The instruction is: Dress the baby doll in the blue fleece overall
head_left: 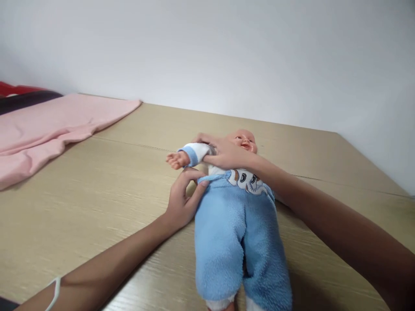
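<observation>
A baby doll (pixel 244 139) lies on its back on the table, head toward the wall. It wears blue fleece overalls (pixel 223 229) with an animal face on the chest, over a white top with a blue cuff (pixel 192 156). My left hand (pixel 185 196) pinches the edge of the overalls at the doll's side, thumb on top. Reaching across the chest, my right hand (pixel 223 152) is closed around the doll's sleeved upper arm. The doll's small hand (pixel 177 160) sticks out to the left. My right forearm hides its other arm, and its feet are out of frame.
A pink cloth (pixel 58 125) lies spread at the left of the wooden table (pixel 129 185). Behind it are a dark item (pixel 30 99) and something red (pixel 16 88). A pale wall (pixel 207 56) rises behind the table's far edge.
</observation>
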### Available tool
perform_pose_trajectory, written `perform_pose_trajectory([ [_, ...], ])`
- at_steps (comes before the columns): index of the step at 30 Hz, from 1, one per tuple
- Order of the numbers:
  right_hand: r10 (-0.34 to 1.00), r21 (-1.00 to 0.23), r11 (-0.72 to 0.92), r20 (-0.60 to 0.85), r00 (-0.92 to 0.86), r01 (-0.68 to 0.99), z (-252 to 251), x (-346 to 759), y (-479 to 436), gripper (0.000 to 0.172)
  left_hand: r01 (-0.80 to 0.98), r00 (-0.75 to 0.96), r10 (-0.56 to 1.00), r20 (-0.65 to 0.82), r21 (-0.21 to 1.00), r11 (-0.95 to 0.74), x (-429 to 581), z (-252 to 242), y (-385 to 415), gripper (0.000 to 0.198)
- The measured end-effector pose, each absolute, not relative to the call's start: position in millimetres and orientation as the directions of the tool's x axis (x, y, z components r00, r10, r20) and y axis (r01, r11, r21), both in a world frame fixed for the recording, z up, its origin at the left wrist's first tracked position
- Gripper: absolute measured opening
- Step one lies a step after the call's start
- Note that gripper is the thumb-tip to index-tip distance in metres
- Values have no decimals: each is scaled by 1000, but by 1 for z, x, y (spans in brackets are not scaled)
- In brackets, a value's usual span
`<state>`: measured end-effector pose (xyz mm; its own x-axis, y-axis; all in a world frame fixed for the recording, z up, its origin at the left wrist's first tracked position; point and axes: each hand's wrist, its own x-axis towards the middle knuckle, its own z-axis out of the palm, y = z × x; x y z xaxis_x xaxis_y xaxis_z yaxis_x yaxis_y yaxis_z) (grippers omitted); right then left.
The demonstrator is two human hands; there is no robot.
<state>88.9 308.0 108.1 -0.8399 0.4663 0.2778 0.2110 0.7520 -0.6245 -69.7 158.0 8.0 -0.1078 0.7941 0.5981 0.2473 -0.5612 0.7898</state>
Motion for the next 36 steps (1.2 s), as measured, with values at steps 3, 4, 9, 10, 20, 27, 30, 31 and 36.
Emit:
perform_pose_trajectory([
  [3,538,-753,638,287,-792,161,104,106,308,46,383,-116,689,715,673,-633,-72,5,155,6],
  [4,545,-770,620,282,-790,153,102,109,308,47,416,-134,646,752,634,-652,-72,5,154,7],
  [9,428,-666,734,306,-850,130,97,115,303,36,213,-285,652,703,709,-672,-64,6,157,12],
  [10,411,-643,755,318,-854,125,97,115,300,35,143,-311,706,637,766,-627,-62,8,159,13],
  [20,616,-645,618,42,-787,450,119,137,257,45,-92,-304,914,269,946,-310,-65,19,177,28],
  [27,757,-910,334,103,-645,247,87,131,265,33,-397,-161,987,-24,917,-42,-72,10,209,47],
  [30,796,-970,190,64,-602,148,78,132,272,38,-401,-113,991,-71,916,20,-73,11,215,50],
  [31,811,-982,144,45,-584,124,76,133,273,40,-368,-121,991,-62,930,13,-74,12,216,49],
  [36,829,-997,-60,-19,-559,-56,67,135,275,60,-238,-104,994,20,970,-44,-84,11,224,37],
])
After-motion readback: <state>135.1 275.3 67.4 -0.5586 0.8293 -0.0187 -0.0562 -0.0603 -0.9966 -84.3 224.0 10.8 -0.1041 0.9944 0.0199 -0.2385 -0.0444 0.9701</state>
